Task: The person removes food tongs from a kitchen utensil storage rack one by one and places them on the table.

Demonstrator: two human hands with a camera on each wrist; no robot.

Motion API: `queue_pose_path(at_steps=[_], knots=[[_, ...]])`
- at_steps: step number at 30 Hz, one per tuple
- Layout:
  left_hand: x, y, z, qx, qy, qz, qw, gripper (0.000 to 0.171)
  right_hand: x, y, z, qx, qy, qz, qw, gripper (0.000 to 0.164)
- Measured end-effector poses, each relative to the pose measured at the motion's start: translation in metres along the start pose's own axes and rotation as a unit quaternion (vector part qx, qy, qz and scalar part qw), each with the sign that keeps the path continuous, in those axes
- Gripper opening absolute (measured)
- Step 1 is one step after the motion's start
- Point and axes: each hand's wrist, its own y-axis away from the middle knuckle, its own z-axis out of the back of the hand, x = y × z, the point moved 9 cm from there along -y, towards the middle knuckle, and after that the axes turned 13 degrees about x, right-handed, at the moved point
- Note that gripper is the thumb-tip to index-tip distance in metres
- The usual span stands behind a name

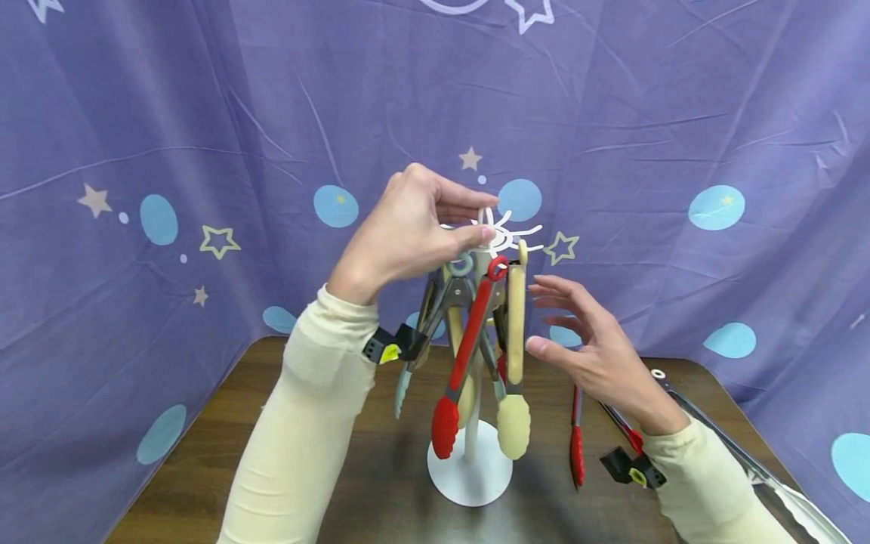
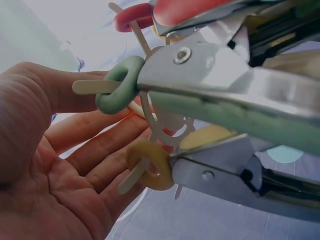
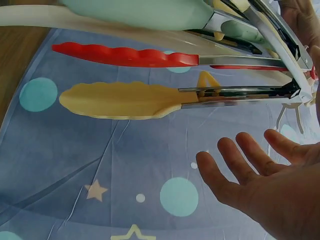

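Note:
A white stand [image 1: 469,487] with a round base and a ring of hooks on top carries several tongs. My left hand [image 1: 408,223] pinches the stand's top between thumb and fingers. Red tongs [image 1: 465,347] and pale yellow tongs [image 1: 516,325] hang at the front; green-tipped tongs [image 1: 402,393] hang to their left. In the left wrist view, a green loop [image 2: 131,75] and a yellow loop [image 2: 162,170] each sit over a hook. My right hand [image 1: 605,351], fingers spread and holding nothing, is just right of the yellow tongs, apart from the hanging yellow tongs [image 3: 125,101] in its wrist view.
On the brown table [image 1: 224,453], red-tipped tongs [image 1: 577,453] lie right of the stand. A second red-tipped pair [image 1: 633,438] lies partly behind my right wrist, and longer metal tongs [image 1: 723,438] lie at the right edge. A purple patterned curtain [image 1: 612,98] hangs behind.

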Motion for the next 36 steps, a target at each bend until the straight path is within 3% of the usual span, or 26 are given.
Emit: queue_pose_path(at_steps=[12,23,36], knots=[[-0.003,0.0,-0.001,0.003,-0.006,-0.01,0.9999,0.031,0.003,-0.015,-0.011,0.029,-0.008,0.017,0.999,0.081],[-0.002,0.0,-0.001,-0.002,-0.005,-0.009,0.9999,0.031,0.001,-0.016,-0.017,0.041,-0.016,-0.003,0.999,0.065],[0.0,0.0,-0.001,-0.008,-0.022,-0.012,0.9997,0.031,0.008,-0.016,-0.012,0.032,-0.015,0.003,0.999,0.061]])
